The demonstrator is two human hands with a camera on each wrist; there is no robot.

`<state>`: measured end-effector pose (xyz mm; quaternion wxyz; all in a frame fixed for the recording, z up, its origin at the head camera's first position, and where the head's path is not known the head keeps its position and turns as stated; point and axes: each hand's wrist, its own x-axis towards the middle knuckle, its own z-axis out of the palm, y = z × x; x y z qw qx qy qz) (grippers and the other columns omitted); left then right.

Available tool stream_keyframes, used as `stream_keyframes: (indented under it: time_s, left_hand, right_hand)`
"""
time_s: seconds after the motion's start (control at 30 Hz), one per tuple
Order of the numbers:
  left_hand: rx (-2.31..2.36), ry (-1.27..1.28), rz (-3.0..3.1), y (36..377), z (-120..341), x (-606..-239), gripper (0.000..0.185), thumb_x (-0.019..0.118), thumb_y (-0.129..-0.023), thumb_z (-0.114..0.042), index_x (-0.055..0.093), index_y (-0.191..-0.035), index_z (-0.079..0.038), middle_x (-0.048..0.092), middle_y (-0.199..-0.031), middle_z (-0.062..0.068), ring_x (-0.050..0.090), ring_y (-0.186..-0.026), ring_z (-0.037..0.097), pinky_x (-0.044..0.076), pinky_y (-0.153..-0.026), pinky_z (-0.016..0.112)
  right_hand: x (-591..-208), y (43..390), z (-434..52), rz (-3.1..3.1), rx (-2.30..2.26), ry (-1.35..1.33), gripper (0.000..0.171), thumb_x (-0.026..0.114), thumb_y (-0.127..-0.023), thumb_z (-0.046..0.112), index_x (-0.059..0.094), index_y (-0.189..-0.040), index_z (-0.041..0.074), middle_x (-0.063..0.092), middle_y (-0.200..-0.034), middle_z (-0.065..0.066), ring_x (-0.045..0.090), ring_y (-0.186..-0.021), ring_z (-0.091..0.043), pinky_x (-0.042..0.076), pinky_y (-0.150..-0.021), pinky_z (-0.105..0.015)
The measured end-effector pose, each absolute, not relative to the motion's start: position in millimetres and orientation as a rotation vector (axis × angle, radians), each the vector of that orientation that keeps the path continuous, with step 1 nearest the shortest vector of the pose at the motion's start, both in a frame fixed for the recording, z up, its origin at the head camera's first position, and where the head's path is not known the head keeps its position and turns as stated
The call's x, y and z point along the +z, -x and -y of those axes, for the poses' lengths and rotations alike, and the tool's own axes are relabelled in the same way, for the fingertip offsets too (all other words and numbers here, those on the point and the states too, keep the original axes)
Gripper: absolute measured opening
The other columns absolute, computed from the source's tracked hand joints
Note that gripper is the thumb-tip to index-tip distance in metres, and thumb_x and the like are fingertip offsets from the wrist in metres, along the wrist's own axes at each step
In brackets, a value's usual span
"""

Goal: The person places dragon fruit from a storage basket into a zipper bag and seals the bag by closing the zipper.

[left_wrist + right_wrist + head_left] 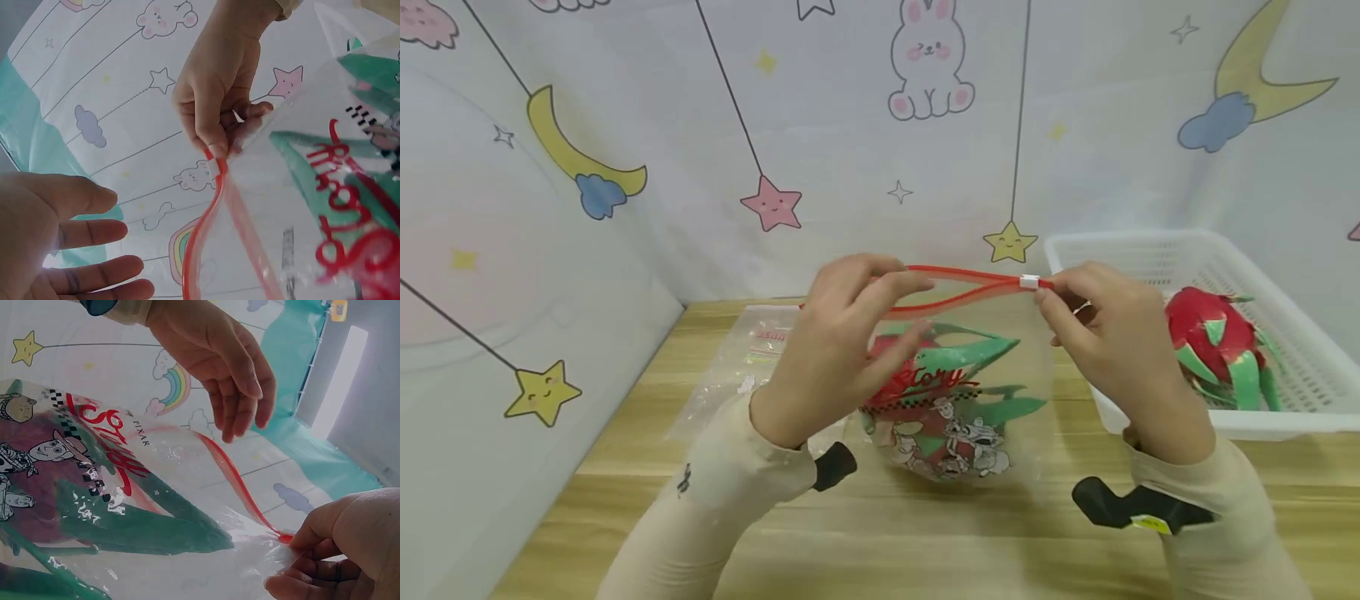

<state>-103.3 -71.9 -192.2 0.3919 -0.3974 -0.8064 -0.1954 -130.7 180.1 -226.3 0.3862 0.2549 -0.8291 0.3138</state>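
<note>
A: Above the tabletop (pixel 925 533), what stage is the zip bag (pixel 955 392) at?
B: Sealing, by my judgement. Right hand (pixel 1112 350) fingers pinch the white slider (pixel 1029 282); left hand (pixel 842 350) fingers, relaxed, touch the red zip track (pixel 962 273). A dragon fruit (pixel 940 375) sits inside.
A: Next requirement?
B: Probably a straight pull along the track.

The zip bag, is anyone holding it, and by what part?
Yes. The right hand pinches the zip bag at the slider end of its red zip strip. The left hand is open beside the strip, fingers straight.
</note>
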Motion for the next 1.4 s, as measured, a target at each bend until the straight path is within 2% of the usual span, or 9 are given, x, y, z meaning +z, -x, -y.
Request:
stream_keyframes:
  time_s: [0.23,0.37,0.47,0.6,0.87,1.1,1.2,1.4]
  left_hand:
    - [-0.444,1.15,2.135,130.7,39.8,-178.5,0.028,0.069,-0.088,-0.021,0.065,-0.112,-0.007,0.066,-0.107,0.006,0.061,-0.103,0.02,0.046,-0.097,0.036]
    - [-0.401,1.238,2.278,144.8,26.9,-173.8,0.03,0.067,-0.091,-0.026,0.064,-0.116,-0.009,0.068,-0.113,0.002,0.062,-0.106,0.016,0.043,-0.101,0.033]
    - [-0.337,1.265,2.377,150.6,20.5,-172.1,0.026,0.064,-0.093,-0.027,0.063,-0.114,-0.011,0.069,-0.108,-0.002,0.064,-0.095,0.013,0.038,-0.105,0.031]
    - [-0.288,1.279,2.395,154.4,15.6,-171.0,0.014,0.064,-0.093,-0.021,0.063,-0.102,-0.011,0.069,-0.092,-0.003,0.061,-0.076,0.011,0.038,-0.104,0.03]
    - [-0.29,1.306,2.299,158.5,15.2,-173.1,0.008,0.065,-0.092,-0.017,0.061,-0.091,-0.011,0.062,-0.077,0.001,0.056,-0.07,0.015,0.045,-0.087,0.03]
    - [-0.344,1.383,2.292,159.8,18.7,-170.1,0.004,0.062,-0.093,-0.012,0.062,-0.089,-0.01,0.056,-0.071,0.002,0.051,-0.064,0.015,0.041,-0.071,0.028]
    - [-0.392,1.443,2.288,162.0,20.2,-167.8,0.006,0.06,-0.092,-0.009,0.063,-0.087,-0.01,0.057,-0.072,0.002,0.05,-0.063,0.014,0.041,-0.067,0.027]
    - [-0.506,1.48,2.309,167.5,26.7,-168.2,0.01,0.059,-0.093,-0.008,0.064,-0.084,-0.009,0.061,-0.078,0.002,0.052,-0.07,0.013,0.043,-0.067,0.023]
  right_hand:
    - [-223.0,136.3,-175.8,2.083,0.751,-0.766,0.01,0.071,-0.081,-0.005,0.072,-0.091,-0.004,0.065,-0.075,-0.01,0.062,-0.053,-0.016,0.038,-0.064,0.005]
    - [-222.4,138.7,-174.7,2.08,0.701,-0.822,0.011,0.072,-0.079,-0.006,0.071,-0.09,-0.004,0.066,-0.077,-0.009,0.062,-0.057,-0.014,0.037,-0.067,0.006]
    - [-222.0,139.3,-174.7,2.068,0.667,-0.849,0.011,0.072,-0.078,-0.007,0.071,-0.088,-0.003,0.064,-0.076,-0.008,0.06,-0.059,-0.013,0.037,-0.067,0.003]
    - [-220.6,139.0,-174.4,2.064,0.647,-0.867,0.009,0.073,-0.078,-0.006,0.071,-0.086,-0.001,0.061,-0.073,-0.005,0.057,-0.06,-0.01,0.039,-0.065,0.0]
    - [-216.6,137.0,-175.0,2.098,0.64,-0.861,0.01,0.073,-0.078,-0.005,0.071,-0.087,0.0,0.062,-0.073,-0.005,0.059,-0.061,-0.011,0.039,-0.068,0.002]
    - [-214.4,137.2,-175.9,2.093,0.608,-0.89,0.01,0.074,-0.077,-0.005,0.071,-0.085,0.001,0.06,-0.069,-0.003,0.058,-0.06,-0.009,0.043,-0.066,-0.002]
    - [-213.2,136.8,-176.3,2.092,0.607,-0.906,0.01,0.074,-0.077,-0.005,0.071,-0.085,0.001,0.059,-0.069,-0.002,0.058,-0.06,-0.009,0.043,-0.065,-0.001]
    - [-211.4,136.2,-176.5,2.095,0.611,-0.931,0.008,0.074,-0.078,-0.003,0.071,-0.083,0.002,0.059,-0.068,0.0,0.057,-0.06,-0.007,0.044,-0.066,-0.002]
